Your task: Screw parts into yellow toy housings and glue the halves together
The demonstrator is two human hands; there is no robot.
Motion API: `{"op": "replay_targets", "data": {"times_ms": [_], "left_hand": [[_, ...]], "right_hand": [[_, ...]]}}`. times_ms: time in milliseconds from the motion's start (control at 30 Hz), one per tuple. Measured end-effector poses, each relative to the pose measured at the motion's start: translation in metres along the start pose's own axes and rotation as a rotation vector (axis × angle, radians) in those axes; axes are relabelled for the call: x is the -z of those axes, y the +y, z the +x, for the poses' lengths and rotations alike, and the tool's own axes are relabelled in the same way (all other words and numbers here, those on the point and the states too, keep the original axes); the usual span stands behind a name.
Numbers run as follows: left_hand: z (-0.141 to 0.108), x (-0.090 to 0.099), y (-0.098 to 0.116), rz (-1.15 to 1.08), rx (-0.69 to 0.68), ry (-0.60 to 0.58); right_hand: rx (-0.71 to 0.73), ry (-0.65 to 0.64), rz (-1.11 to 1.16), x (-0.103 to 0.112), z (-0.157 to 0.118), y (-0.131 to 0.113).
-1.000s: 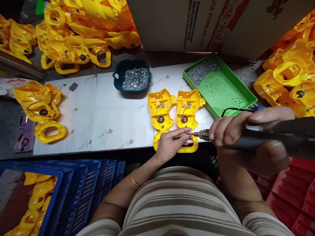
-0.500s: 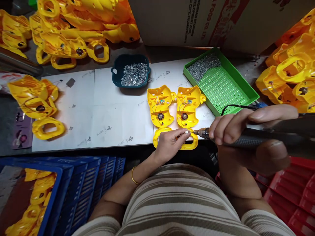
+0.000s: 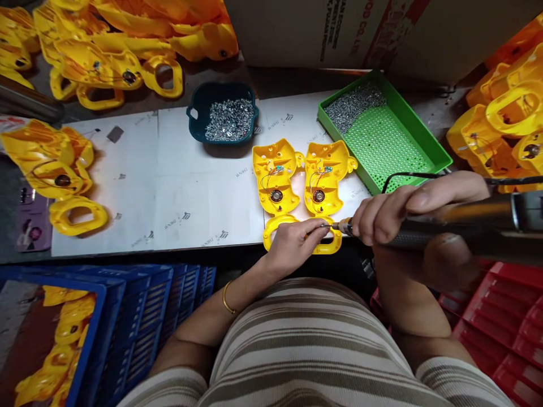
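Note:
Two yellow plastic shells, one on the left point(image 3: 275, 178) and one on the right point(image 3: 323, 178), lie side by side on the white sheet, each showing wires and a round speaker. My right hand point(image 3: 409, 212) is wrapped round a dark electric screwdriver point(image 3: 441, 223) whose bit points left. At the tip of the bit, over the shells' ring handles, the thumb and forefinger of my left hand point(image 3: 294, 242) are pinched together. What they hold is too small to make out.
A dark teal bowl point(image 3: 199, 121) of screws and a green perforated tray point(image 3: 394, 141) with screws stand behind the shells. More yellow shells point(image 3: 63, 169) lie left, back and right. Blue crates point(image 3: 139, 316) are lower left, red ones point(image 3: 496, 322) lower right.
The view has shifted slightly, so the table items sit a little higher. The screwdriver and my right hand have moved slightly left; the small pale piece at my left fingertips is now less visible.

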State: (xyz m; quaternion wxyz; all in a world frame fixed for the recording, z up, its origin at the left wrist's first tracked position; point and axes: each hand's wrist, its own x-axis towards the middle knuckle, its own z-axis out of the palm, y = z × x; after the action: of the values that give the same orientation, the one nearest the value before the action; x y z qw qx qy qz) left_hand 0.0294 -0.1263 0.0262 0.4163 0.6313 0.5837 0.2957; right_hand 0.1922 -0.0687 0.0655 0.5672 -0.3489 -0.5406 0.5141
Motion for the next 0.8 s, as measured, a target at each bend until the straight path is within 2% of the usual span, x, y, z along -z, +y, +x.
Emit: {"op": "replay_targets", "data": {"times_ms": [133,267,333,467,533,633,800], "left_hand": [[0.002,0.003,0.002,0.028,-0.034,-0.042],[0.002,0.002,0.0,0.019,-0.01,-0.053],[0.001,0.002,-0.003,0.055,-0.031,0.007],[0.003,0.007,-0.009,0.4,-0.215,0.273],[0.006,0.009,-0.01,0.577,-0.281,0.35],[0.012,0.009,-0.009,0.723,-0.291,0.364],[0.02,0.004,-0.009,0.793,-0.237,0.301]], "right_hand": [[0.018,-0.102,0.177,-0.01,0.003,-0.018],[-0.024,-0.099,0.131,-0.013,0.003,-0.038],[-0.01,-0.101,0.08,-0.009,0.005,-0.039],[0.157,-0.116,0.044,-0.002,0.015,-0.022],[0.25,-0.072,0.067,-0.002,0.022,-0.009],[0.315,-0.001,0.066,-0.005,0.028,0.009],[0.373,-0.084,0.076,-0.01,0.035,0.027]]}}
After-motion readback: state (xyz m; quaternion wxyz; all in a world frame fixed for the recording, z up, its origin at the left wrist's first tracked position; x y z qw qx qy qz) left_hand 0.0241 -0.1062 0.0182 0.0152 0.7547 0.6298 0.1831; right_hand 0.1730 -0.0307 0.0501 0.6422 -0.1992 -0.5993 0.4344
